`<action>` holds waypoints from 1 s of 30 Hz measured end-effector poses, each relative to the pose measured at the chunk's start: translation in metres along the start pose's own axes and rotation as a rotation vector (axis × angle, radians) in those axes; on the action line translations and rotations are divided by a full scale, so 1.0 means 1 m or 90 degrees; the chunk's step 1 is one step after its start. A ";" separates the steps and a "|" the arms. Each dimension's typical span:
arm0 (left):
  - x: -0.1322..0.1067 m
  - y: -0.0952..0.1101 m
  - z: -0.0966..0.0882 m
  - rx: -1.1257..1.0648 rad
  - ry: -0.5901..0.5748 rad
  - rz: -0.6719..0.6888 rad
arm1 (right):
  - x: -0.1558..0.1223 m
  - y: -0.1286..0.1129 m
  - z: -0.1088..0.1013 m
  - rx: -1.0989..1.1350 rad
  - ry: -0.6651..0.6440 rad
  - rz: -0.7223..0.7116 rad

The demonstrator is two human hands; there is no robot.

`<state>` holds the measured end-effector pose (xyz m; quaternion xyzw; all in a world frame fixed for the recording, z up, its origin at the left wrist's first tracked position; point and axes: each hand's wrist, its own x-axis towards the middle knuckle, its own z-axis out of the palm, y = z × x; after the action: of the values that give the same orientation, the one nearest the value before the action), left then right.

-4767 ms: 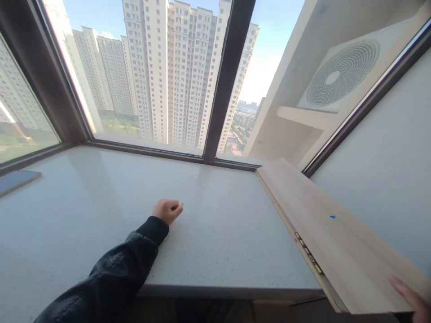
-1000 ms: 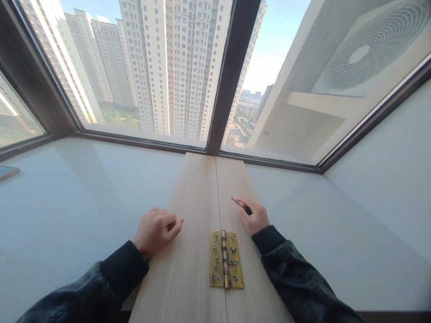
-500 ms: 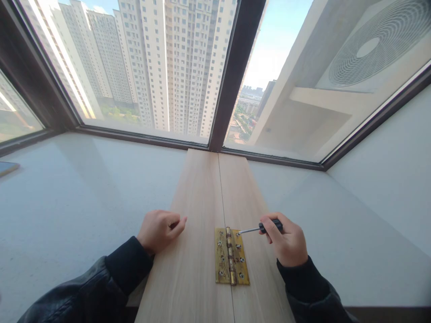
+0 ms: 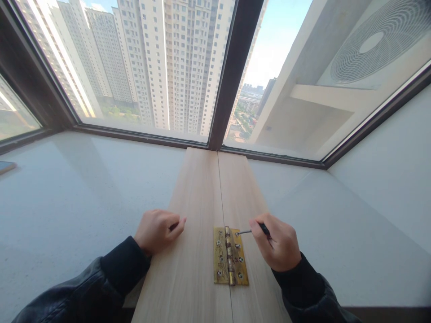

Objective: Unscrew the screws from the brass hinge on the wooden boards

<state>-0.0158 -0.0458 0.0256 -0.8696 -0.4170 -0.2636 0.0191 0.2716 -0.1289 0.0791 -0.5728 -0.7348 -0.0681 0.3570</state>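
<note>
A brass butt hinge (image 4: pixel 230 256) lies flat across the seam between two pale wooden boards, with several screws in its leaves. My right hand (image 4: pixel 278 242) is closed around the black handle of a screwdriver (image 4: pixel 263 229). The screwdriver's metal shaft points left, and its tip is at the top screw (image 4: pixel 237 233) of the hinge's right leaf. On the left board (image 4: pixel 188 251) rests my left hand (image 4: pixel 160 231), its fingers curled in and the thumb side toward the hinge; nothing shows in it. The right board (image 4: pixel 240 193) passes under my right hand.
The boards run away from me across a white sill (image 4: pixel 101 193) to a dark window frame (image 4: pixel 215 143). Part of a flat, phone-like object (image 4: pixel 6 167) lies at the far left. Beyond the glass stand tall buildings and an air-conditioner unit (image 4: pixel 377 49).
My right hand has shifted left and tilted further over the screwdriver handle, covering more of it. The tip stays at the same screw. My left hand stays on the board.
</note>
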 end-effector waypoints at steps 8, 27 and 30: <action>0.000 0.036 -0.014 -0.194 -0.150 0.095 | 0.011 -0.011 -0.004 0.144 -0.090 -0.003; -0.004 0.039 -0.012 -0.354 -0.235 0.080 | 0.000 -0.001 0.020 0.653 -0.023 0.117; -0.003 0.039 -0.012 -0.356 -0.233 0.082 | 0.002 -0.003 0.023 0.783 -0.047 0.168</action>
<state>0.0061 -0.0761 0.0418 -0.8985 -0.2695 -0.2056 -0.2789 0.2589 -0.1166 0.0640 -0.3503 -0.5745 0.4312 0.6010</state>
